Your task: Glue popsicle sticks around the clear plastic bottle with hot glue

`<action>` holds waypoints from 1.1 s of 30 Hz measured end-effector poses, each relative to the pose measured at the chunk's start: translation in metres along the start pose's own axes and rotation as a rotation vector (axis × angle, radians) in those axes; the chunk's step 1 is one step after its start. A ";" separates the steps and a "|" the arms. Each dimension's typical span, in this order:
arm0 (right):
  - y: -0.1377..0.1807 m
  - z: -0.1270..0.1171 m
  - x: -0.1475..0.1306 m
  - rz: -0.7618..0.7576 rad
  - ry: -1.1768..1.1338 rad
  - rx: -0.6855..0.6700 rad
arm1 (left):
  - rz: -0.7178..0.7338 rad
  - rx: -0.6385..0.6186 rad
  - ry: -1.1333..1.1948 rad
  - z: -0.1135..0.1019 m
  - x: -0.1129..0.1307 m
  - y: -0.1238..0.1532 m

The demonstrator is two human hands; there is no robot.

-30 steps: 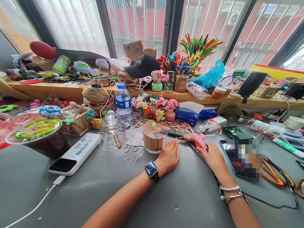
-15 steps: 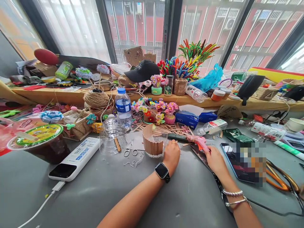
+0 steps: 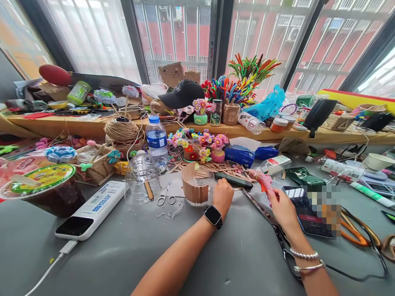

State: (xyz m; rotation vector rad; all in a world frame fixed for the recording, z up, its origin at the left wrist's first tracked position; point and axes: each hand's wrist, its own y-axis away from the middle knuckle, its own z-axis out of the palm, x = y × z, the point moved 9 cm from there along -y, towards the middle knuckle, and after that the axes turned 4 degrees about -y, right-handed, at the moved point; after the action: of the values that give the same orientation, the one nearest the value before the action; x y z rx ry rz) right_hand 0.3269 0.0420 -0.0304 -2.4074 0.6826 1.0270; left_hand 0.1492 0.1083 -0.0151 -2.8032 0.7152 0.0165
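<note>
My right hand (image 3: 283, 211) is wrapped round the handle of a pink glue gun (image 3: 261, 181), its nozzle end pointing up and left. My left hand (image 3: 223, 199) is closed beside a clear plastic cup base (image 3: 210, 177), and its curled fingers hide what they hold, if anything. Flat wooden craft sticks (image 3: 195, 192) stand upright side by side around part of that base, taller on the left. Behind my left hand lies a long dark green object (image 3: 236, 180). Large black scissors (image 3: 267, 214) lie under my right wrist, blades pointing up and left.
Small scissors (image 3: 167, 197) and a cut clear bottle (image 3: 142, 181) lie left of the cup. Loose craft sticks (image 3: 212, 167) are scattered behind it. A power bank (image 3: 92, 210), a drink cup (image 3: 46, 193) and a phone (image 3: 311, 213) flank the work area.
My right hand has drawn the glue gun slightly to the right, away from my left hand, uncovering more of the dark green object. The whole view has shifted a little.
</note>
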 end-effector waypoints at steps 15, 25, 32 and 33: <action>0.001 0.000 0.009 0.079 -0.139 -0.015 | -0.065 -0.013 0.193 -0.036 -0.004 -0.004; 0.008 -0.001 0.001 0.096 -0.259 -0.006 | -0.033 -0.203 1.084 -0.047 -0.037 0.066; 0.015 0.002 -0.009 0.055 -0.261 -0.048 | -0.255 -0.410 1.452 0.003 -0.071 0.104; 0.016 0.000 -0.012 0.053 -0.214 -0.045 | -0.273 -0.402 1.440 0.007 -0.076 0.106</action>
State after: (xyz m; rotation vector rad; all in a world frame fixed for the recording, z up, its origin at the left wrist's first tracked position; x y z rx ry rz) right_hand 0.3098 0.0325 -0.0248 -2.2834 0.6569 1.3120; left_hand 0.0327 0.0554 -0.0420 -2.8257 0.5210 -2.2285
